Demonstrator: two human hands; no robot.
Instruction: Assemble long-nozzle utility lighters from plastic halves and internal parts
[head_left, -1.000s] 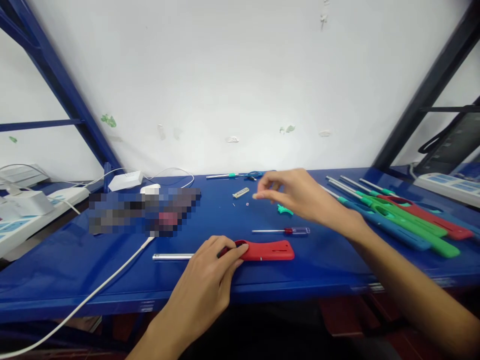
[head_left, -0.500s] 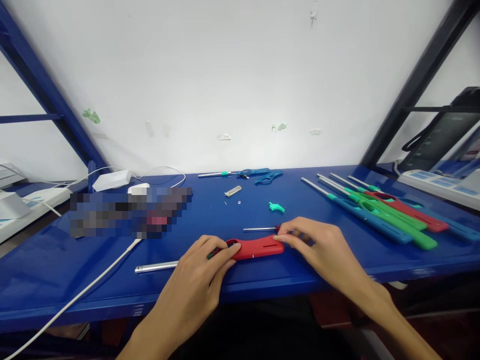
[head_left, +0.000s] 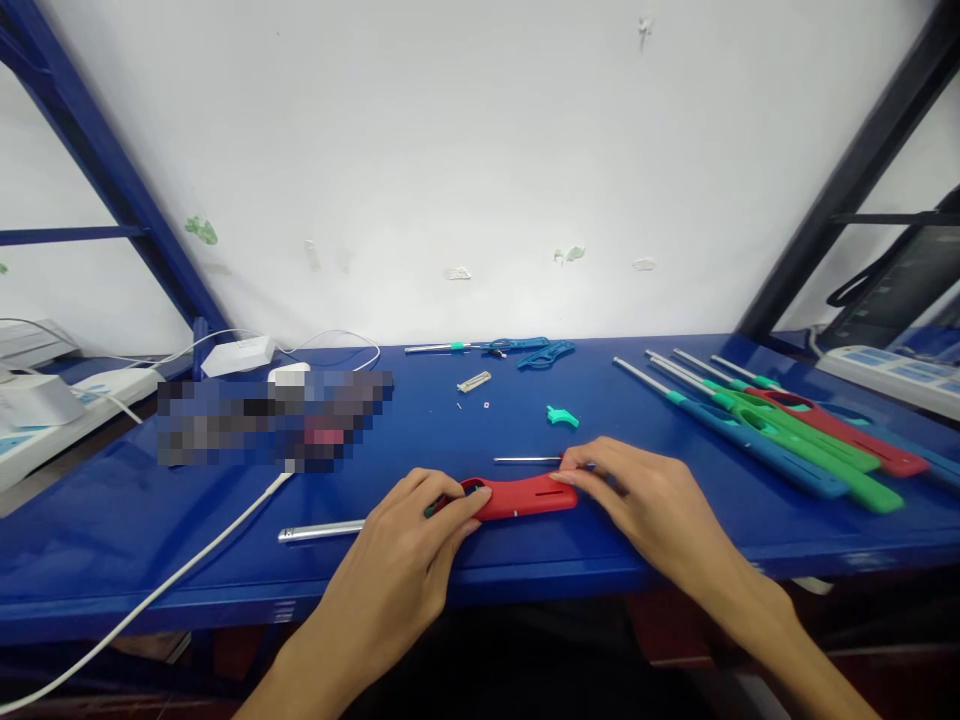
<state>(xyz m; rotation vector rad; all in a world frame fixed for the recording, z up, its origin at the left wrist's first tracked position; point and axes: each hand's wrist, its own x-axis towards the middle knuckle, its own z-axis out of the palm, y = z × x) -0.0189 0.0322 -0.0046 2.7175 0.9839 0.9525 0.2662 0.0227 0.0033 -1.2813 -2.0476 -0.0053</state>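
Note:
A red long-nosed lighter lies across the table's near part, its metal barrel pointing left. My left hand is closed round it near the trigger opening, thumb on the red body, hiding where the barrel joins. At the handle's right end, my right hand pinches the casing between thumb and fingers. Just behind the lighter lies a thin screwdriver; its handle is mostly hidden by my right fingers. Farther back is a small green trigger, with a pale metal piece to its left.
To the right lie several long lighters, among them a blue one and a green one. Blue lighter parts rest by the wall. At left are a white cable, a white box and blurred-out items.
The whole view has shifted slightly, so things appear a little farther right. Both hands keep the same hold on the red lighter.

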